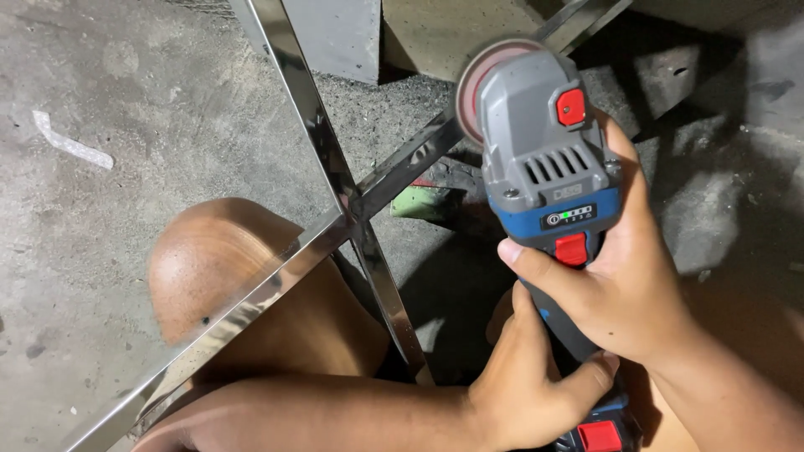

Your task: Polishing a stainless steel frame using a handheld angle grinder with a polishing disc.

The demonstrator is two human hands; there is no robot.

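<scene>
I see right hand (624, 285) wrapped tight round neck of grey-and-blue cordless angle grinder (548, 159), thumb beside red slide switch. Left hand (523, 393) closed on dark handle below, near red battery catch. Pinkish abrasive disc (481, 88) at crossing shiny steel bars (335, 180); contact I cannot confirm. Bare knee (222, 268) behind bars, over grey concrete floor (92, 84)

We see no pkgs or signs. One small label panel (569, 217) sits on the angle grinder (548, 167), on its blue band just above the red slide switch (572, 249): a dark rectangle w/ a round symbol at left & small green indicator lights in the middle. A faint embossed mark sits above it on the grey housing.
</scene>
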